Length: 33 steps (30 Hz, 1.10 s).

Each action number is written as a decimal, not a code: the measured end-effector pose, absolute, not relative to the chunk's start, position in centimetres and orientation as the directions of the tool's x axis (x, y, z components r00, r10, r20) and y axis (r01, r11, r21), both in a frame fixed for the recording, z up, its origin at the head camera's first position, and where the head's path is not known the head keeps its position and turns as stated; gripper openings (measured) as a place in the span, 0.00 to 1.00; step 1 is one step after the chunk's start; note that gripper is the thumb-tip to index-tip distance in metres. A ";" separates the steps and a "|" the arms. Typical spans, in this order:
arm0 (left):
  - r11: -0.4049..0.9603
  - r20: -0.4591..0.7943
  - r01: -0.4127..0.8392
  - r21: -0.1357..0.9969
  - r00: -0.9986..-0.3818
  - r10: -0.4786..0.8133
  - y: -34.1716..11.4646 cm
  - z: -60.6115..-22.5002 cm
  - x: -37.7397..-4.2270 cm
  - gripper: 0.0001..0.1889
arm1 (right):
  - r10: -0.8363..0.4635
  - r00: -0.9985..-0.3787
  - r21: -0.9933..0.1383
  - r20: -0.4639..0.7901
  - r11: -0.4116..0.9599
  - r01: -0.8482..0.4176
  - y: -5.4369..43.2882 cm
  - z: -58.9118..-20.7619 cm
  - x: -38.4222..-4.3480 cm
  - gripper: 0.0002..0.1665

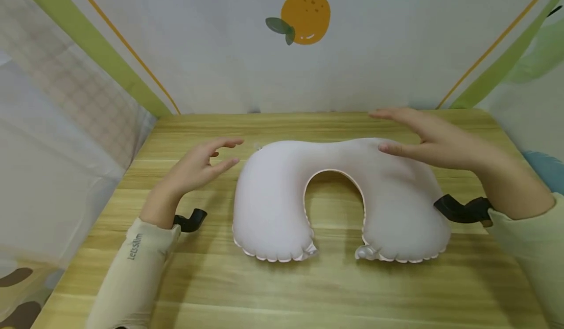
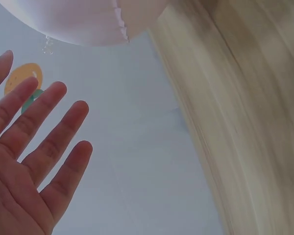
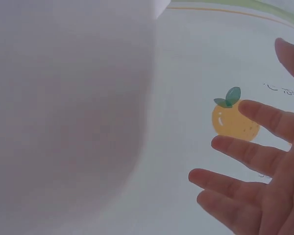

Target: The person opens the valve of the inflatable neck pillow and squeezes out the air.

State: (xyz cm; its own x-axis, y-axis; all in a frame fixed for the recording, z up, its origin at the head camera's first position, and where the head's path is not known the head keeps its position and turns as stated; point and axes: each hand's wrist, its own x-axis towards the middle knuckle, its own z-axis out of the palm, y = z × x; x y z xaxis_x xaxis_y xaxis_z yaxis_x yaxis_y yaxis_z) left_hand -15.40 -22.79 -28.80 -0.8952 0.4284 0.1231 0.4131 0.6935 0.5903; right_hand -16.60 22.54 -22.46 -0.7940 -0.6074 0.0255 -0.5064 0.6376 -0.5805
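A pale pink inflatable neck pillow, puffed up and U-shaped, lies on the wooden table with its opening toward the near edge. Clear valve tabs show at the inner ends of its two arms. My left hand is held just left of the pillow, fingers spread and apart from it; the left wrist view shows the bare palm. Over the pillow's upper right part hovers my right hand, its thumb overlapping the pillow in the head view. Its fingers are spread in the right wrist view, holding nothing.
The wooden table has a back edge close to a white curtain printed with an orange. More printed cloth hangs along the left and right sides. Black curved mounts stick out from both wrists.
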 end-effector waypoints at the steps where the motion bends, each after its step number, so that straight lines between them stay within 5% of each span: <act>1: 0.694 0.125 0.414 0.589 -0.895 0.428 -22.6 -28.8 -15.6 0.23 | -0.607 -0.794 -0.582 0.014 0.641 -0.500 22.4 -22.1 -16.7 0.38; 33: 0.658 0.159 0.469 0.589 -0.866 0.475 -20.8 -28.9 -17.6 0.15 | -0.743 -0.643 -0.616 -0.187 0.598 -0.512 11.3 -22.9 -22.3 0.37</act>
State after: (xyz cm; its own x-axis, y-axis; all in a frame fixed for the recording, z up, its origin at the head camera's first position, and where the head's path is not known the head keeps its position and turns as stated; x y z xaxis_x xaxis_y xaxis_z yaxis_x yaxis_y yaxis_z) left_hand -17.64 -20.76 -28.92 -0.8656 0.4746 0.1595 0.4692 0.6577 0.5893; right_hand -22.33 11.34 -22.85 -0.6433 -0.7425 -0.1867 -0.5118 0.5984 -0.6165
